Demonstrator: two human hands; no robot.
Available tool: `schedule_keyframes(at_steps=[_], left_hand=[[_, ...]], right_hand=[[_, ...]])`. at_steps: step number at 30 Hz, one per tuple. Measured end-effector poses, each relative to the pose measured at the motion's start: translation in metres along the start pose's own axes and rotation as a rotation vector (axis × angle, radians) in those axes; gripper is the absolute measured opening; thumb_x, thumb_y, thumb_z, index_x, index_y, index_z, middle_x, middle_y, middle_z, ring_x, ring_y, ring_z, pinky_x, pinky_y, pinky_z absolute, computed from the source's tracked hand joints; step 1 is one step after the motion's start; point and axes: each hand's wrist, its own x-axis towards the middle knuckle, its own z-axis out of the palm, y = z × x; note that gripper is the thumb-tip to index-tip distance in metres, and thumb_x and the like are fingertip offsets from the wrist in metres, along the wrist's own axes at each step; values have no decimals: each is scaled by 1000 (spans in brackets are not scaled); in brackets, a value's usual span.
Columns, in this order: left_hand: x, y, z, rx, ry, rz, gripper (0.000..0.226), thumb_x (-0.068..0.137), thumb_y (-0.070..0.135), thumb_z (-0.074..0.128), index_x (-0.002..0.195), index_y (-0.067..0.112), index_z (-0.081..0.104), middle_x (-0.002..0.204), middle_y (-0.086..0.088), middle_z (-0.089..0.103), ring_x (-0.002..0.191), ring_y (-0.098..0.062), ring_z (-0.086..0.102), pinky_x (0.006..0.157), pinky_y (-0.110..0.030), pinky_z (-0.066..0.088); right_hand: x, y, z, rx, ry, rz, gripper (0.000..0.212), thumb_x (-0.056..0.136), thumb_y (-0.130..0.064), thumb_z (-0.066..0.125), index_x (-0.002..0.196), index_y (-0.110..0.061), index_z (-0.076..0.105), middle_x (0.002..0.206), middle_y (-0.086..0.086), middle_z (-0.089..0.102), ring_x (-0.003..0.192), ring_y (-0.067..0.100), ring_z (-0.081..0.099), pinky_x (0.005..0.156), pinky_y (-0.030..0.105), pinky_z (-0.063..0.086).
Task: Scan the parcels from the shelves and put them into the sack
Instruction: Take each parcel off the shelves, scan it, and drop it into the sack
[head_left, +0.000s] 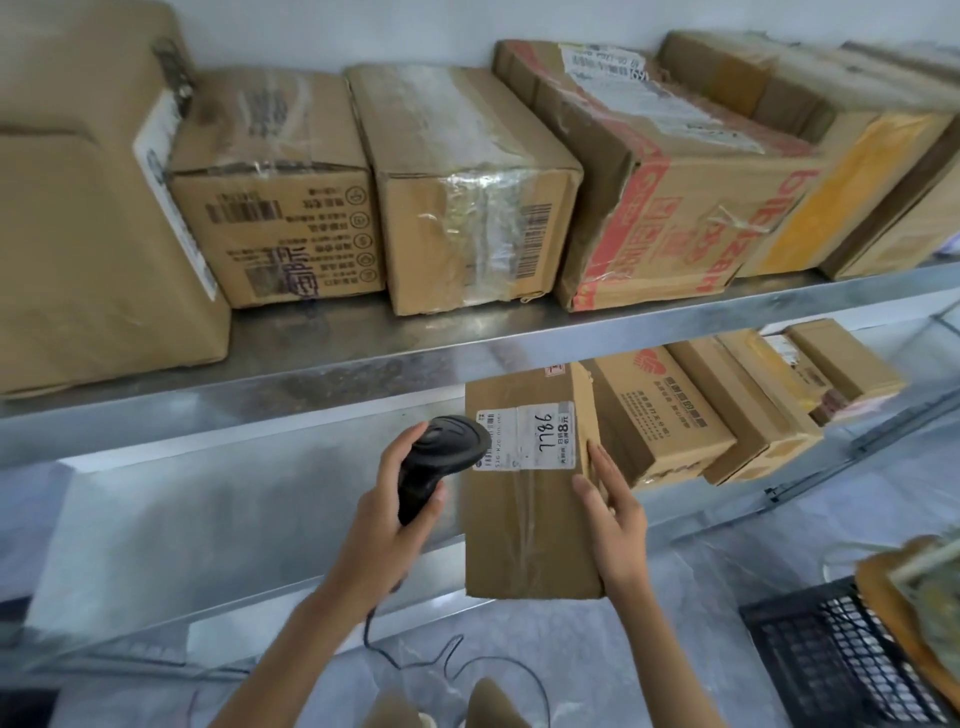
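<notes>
Upper shelf (363, 332), far left: a large box (78, 218) is sitting at the shelf's front edge. Beside it a printed box (275, 208), a taped box (467, 208), a red-lettered box (675, 197) and a yellow-taped box (841, 171) are standing in a row, each touching or just beside the next.

Below that shelf, my left hand (395, 509) is gripping the scanner (441, 457); my fingers are clamped round its black handle and my thumb is lying along its upper side. The scanner head is pointing at the label (530, 434) and sitting just beside its left edge. The cable (447, 660) is trailing down from the handle to the floor.

The parcel (530, 519) is being held upright in front of the lower shelf (701, 514), label facing me, "7786" handwritten on it. My right hand (613, 525) is holding its right edge, fingers straight and together against the front face; I cannot tell where my thumb is lying.

Right of the parcel, more boxes (675, 415) are leaning in a row on the lower shelf. Bottom right, a black crate (831, 660) is sitting on the floor.
</notes>
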Motion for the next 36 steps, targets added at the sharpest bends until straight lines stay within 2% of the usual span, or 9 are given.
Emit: schedule_keyframes(at_steps=[3,7,9,13,18,21,25,29,36], left_hand=[[16,-7,-33,137,-131,52,74,97,27,64,137,74,24,132,28,52,109,15,58,90,-5,44],[26,-14,-65,307,-308,52,73,94,35,61,139,74,18,136,15,53,116,-3,59,98,-22,47],[26,-17,-72,389,-382,73,76,94,38,60,138,77,12,136,16,53,117,-15,64,96,-35,52],[22,-19,-75,450,-449,86,66,93,49,57,134,78,13,131,12,60,111,-25,68,90,-38,55],[17,-20,-71,454,-464,127,58,93,51,51,138,66,18,139,2,64,107,-29,71,88,-44,57],[16,-19,-70,468,-448,156,55,91,57,44,138,64,17,141,3,63,106,-30,71,86,-44,57],[16,-21,-70,483,-426,165,64,97,39,60,137,66,18,139,2,64,105,-30,71,86,-43,57],[16,-22,-72,507,-392,202,78,96,22,71,137,67,21,130,6,66,99,-28,72,82,-34,56],[16,-21,-72,501,-389,213,79,96,23,70,138,69,21,130,9,65,101,-26,70,81,-30,53]], right_hand=[[17,-15,-17,-55,-126,4,44,97,-23,64,139,-28,57,148,-4,52,130,12,53,105,29,47],[39,-33,-28,-174,-250,-35,41,96,-25,66,136,-31,61,143,-9,55,124,6,56,89,12,46],[45,-37,-28,-227,-289,-46,41,94,-30,68,134,-34,62,142,-11,55,123,5,56,89,12,44],[48,-44,-24,-293,-306,-82,42,94,-30,67,134,-38,61,145,-16,50,105,-24,50,86,2,41],[47,-48,-20,-320,-321,-129,45,94,-24,68,138,-28,60,146,-15,46,101,-37,42,80,-9,32],[47,-49,-19,-348,-327,-147,45,93,-24,69,137,-30,60,148,-14,47,110,-32,41,84,-10,28],[46,-50,-21,-366,-329,-157,46,93,-26,69,137,-33,60,150,-13,47,131,-8,39,88,-9,24],[44,-50,-21,-359,-331,-153,46,92,-27,69,137,-34,60,150,-14,47,131,-7,40,88,-8,26],[43,-50,-23,-349,-325,-158,46,93,-24,69,138,-28,60,150,-11,47,126,-11,42,86,-9,27]])
